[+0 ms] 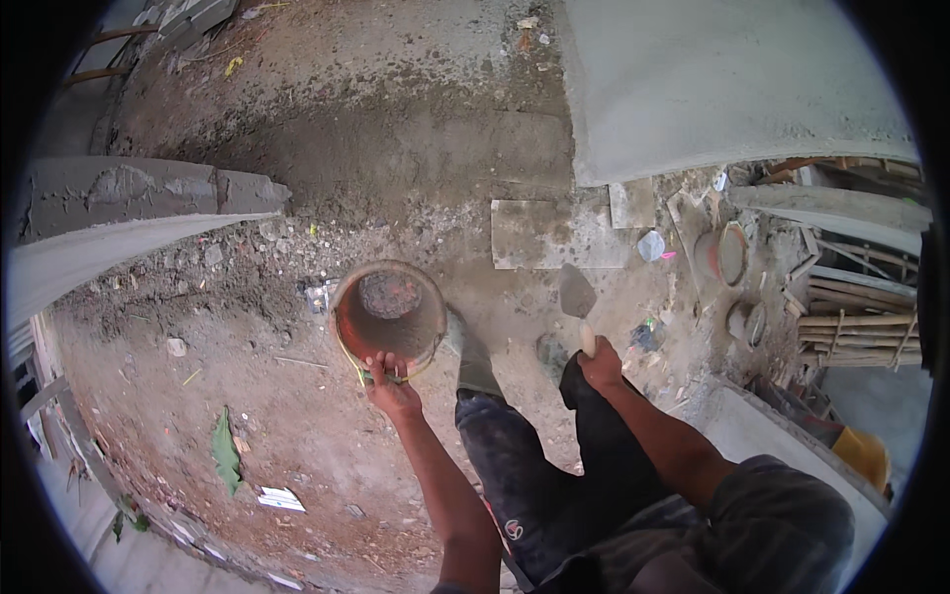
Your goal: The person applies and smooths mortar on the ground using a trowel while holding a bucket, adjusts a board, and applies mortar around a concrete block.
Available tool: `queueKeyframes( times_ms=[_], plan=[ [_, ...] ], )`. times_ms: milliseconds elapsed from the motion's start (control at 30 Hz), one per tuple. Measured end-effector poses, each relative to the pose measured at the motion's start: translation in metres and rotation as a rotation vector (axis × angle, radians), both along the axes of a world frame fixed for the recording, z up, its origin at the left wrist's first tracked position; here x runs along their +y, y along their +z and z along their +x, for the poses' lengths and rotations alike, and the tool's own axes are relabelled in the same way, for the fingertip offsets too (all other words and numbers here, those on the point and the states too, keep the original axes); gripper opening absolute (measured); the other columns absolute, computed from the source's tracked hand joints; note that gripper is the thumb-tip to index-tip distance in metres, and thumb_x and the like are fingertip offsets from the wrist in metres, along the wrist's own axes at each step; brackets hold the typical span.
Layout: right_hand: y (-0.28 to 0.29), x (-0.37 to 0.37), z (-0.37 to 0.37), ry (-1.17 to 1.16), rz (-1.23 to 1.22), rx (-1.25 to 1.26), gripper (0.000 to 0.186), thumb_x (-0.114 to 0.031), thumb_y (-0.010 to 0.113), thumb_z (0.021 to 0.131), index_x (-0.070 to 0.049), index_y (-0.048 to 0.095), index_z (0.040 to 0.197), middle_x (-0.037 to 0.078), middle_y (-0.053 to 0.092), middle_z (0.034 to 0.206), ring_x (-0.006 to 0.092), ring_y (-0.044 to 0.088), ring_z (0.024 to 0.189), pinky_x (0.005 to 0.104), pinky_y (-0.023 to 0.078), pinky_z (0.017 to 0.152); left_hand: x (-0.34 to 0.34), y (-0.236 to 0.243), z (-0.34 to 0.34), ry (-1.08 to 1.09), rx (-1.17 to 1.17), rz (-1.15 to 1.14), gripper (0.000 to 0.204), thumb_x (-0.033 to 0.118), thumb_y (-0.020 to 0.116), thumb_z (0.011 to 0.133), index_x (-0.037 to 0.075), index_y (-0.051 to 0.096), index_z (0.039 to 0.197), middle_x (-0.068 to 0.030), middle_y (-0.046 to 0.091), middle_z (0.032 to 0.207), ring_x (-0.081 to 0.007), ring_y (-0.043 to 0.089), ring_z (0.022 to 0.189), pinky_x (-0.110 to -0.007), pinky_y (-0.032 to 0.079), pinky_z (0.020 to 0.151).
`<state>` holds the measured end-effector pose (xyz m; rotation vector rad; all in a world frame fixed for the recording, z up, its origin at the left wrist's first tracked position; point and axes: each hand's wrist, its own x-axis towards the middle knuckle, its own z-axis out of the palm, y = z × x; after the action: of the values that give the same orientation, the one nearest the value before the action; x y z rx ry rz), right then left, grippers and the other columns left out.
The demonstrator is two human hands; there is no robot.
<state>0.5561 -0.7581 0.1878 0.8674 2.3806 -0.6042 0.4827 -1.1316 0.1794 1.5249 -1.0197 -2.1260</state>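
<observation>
An orange bucket (416, 335), crusted with grey mortar inside, hangs or stands in front of my left leg; I cannot tell which. My left hand (393, 386) is closed at its near rim, where a yellow-green handle shows. Something rough and reddish grey appears at the bucket's bottom. On the other side, my right hand (600, 368) grips the pale handle of a trowel (577, 293). The trowel's grey pointed blade is directed away from me, above the dirt floor.
Flat boards (539, 234) lie ahead on the dirt. Two more buckets, one orange (730, 254) and one grey (754, 323), are at the right, near stacked bamboo poles (856, 332). A mortared wall end (158, 203) juts in from the left. A green leaf (226, 450) lies at lower left.
</observation>
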Motion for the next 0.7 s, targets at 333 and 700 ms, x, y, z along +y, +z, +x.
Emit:
queueKeyframes(
  times_ms=[333, 700],
  plan=[
    [-0.149, 0.024, -0.322, 0.129, -0.196, -0.071, 0.052, -0.025, 0.067, 0.082, 0.004, 0.056, 0.124, 0.027, 0.066, 0.113, 0.0407, 0.065, 0.105, 0.0469, 0.052, 0.09, -0.081, -0.163, -0.072, -0.292, -0.217, 0.063, 0.041, 0.036, 0.064, 0.097, 0.0, 0.059, 0.117, -0.0086, 0.066, 0.107, -0.0166, 0.062, 0.094, -0.036, 0.048, 0.078],
    [-0.322, 0.024, -0.447, 0.229, 0.347, 0.079, 0.052, -0.015, 0.056, 0.088, 0.004, 0.047, 0.135, 0.029, 0.066, 0.115, 0.0402, 0.065, 0.109, 0.0485, 0.051, 0.093, -0.231, -0.286, -0.053, -0.594, -0.332, -0.004, 0.075, 0.066, 0.047, 0.094, 0.014, 0.037, 0.147, -0.0082, 0.049, 0.139, -0.0256, 0.054, 0.118, -0.047, 0.049, 0.089]
  ],
)
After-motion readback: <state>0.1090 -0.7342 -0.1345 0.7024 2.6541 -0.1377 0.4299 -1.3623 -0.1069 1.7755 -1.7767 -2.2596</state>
